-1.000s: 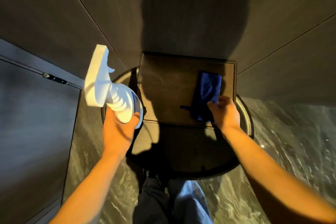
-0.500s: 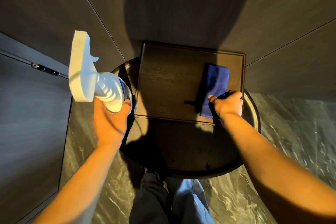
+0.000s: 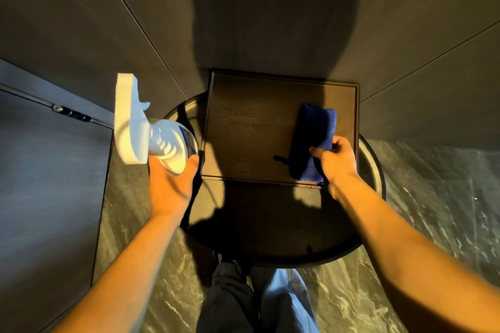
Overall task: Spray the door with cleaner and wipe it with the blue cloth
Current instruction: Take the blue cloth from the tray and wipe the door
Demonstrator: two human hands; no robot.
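My left hand (image 3: 170,186) grips a white spray bottle (image 3: 143,130) by its body, held in the air left of the tray with the trigger head pointing up and away. My right hand (image 3: 336,159) is closed on the near end of a folded blue cloth (image 3: 313,140), which lies on the right side of a dark rectangular tray (image 3: 243,130). The dark door (image 3: 48,184) with a metal latch (image 3: 70,112) fills the left side of the view.
The tray rests on a round dark table (image 3: 270,230) pushed against a dark panelled wall (image 3: 270,8). Marbled stone floor (image 3: 433,211) surrounds the table. My legs (image 3: 257,300) stand just below the table's near edge.
The spray bottle has moved slightly in my left hand's grip, staying raised left of the tray. My right hand has closed around the cloth's near end; the cloth stays on the tray.
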